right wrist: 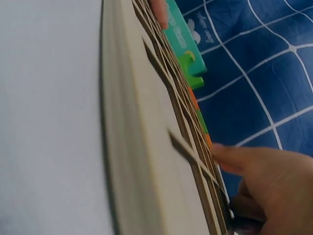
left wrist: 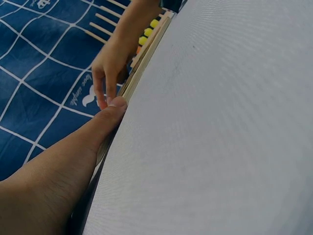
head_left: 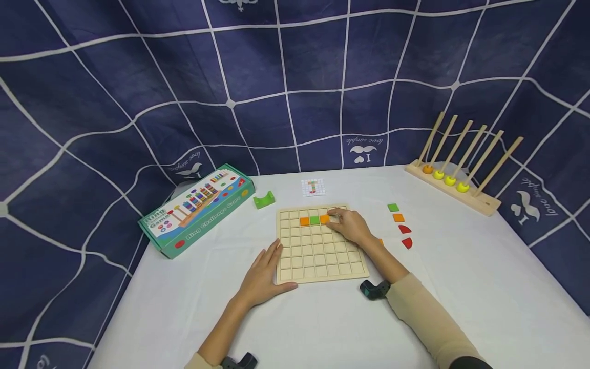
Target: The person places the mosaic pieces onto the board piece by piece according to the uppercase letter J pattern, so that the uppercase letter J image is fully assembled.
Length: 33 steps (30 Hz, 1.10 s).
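Note:
On the white table lies a wooden grid board [head_left: 318, 259]. In one of its upper rows, an orange square tile [head_left: 304, 221] and a green square tile [head_left: 314, 220] sit side by side. My right hand [head_left: 352, 225] reaches over the board's right side and pinches another orange square tile [head_left: 324, 219] beside the green one; the fingers hide part of it. My left hand [head_left: 262, 279] rests along the board's left edge, fingers straight and thumb spread by the lower left corner. In the left wrist view, its thumb [left wrist: 115, 108] touches the board's edge.
Right of the board lie loose green [head_left: 393, 207], orange [head_left: 398, 218] and red [head_left: 406, 243] pieces. A pattern card [head_left: 313, 187] lies behind it. A green notched block [head_left: 264, 200] and a game box [head_left: 198, 210] are left; a pegged wooden stand [head_left: 451, 187] stands far right.

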Each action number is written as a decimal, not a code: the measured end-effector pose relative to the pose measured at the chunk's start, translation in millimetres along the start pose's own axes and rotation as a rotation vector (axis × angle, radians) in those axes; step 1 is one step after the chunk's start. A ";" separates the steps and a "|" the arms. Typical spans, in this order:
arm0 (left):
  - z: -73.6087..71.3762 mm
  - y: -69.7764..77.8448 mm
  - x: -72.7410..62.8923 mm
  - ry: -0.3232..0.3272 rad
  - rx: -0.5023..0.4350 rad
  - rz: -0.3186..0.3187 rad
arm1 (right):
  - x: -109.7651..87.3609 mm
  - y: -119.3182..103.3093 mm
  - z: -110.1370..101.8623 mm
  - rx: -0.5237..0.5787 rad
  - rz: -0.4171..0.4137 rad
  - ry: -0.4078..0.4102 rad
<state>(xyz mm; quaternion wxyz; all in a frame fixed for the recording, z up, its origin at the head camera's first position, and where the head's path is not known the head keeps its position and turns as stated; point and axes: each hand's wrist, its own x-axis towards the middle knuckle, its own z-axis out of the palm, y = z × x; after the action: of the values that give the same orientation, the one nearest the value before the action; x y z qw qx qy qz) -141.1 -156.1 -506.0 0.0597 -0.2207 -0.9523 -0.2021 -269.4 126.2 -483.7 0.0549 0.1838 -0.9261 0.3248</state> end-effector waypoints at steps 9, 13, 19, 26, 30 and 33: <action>2.1 0.7 -0.1 0.002 0.010 -0.006 | -14.2 5.0 -17.0 0.146 -0.019 -0.044; 1.4 0.4 0.5 -0.009 0.007 -0.011 | -25.5 7.1 -27.9 0.162 -0.039 -0.001; 1.8 -0.4 0.0 0.001 0.007 -0.002 | -44.3 18.9 -47.6 0.115 -0.056 0.044; 2.0 -0.3 0.5 0.001 0.013 0.004 | -71.8 40.8 -74.1 0.078 -0.013 0.025; 1.0 0.1 0.7 -0.009 0.012 -0.001 | -85.9 54.8 -83.6 0.034 -0.008 0.012; -0.1 0.6 0.6 -0.017 0.009 -0.011 | -93.7 62.4 -87.2 0.024 -0.013 -0.007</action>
<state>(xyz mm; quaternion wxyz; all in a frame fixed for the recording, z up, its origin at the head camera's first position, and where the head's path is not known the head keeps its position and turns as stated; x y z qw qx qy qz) -141.4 -155.4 -505.5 0.0514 -0.2171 -0.9549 -0.1960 -207.6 254.0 -472.5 0.0517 0.1914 -0.9212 0.3349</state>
